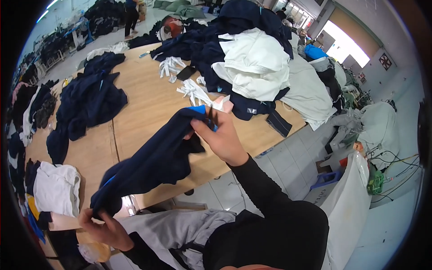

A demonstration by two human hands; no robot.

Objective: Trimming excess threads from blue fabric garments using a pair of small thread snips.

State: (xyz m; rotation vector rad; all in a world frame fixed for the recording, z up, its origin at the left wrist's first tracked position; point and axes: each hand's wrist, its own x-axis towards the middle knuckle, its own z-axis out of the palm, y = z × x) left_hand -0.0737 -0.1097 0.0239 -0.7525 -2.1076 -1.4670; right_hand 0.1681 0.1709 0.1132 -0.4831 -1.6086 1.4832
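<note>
A navy blue garment [150, 159] hangs stretched between my two hands above the table's near edge. My left hand [108, 230] is closed on its lower left end, thumb and fingers gripping the cloth. At the upper right end my right hand [222, 137] pinches the cloth, beside a bright blue strip [196, 109] on its edge. Something small and dark shows among the right fingers; I cannot tell what it is. Just beyond that hand lie white fabric strips [194, 92] and a small dark flat item [186, 73].
The wooden table [139, 94] carries stacked white garments [258, 63] on a navy pile at the far right. Navy clothes [92, 101] lie on the left, with folded white cloth [57, 188] nearer. Grey fabric [173, 229] drapes by my body. Cables [393, 173] hang at right.
</note>
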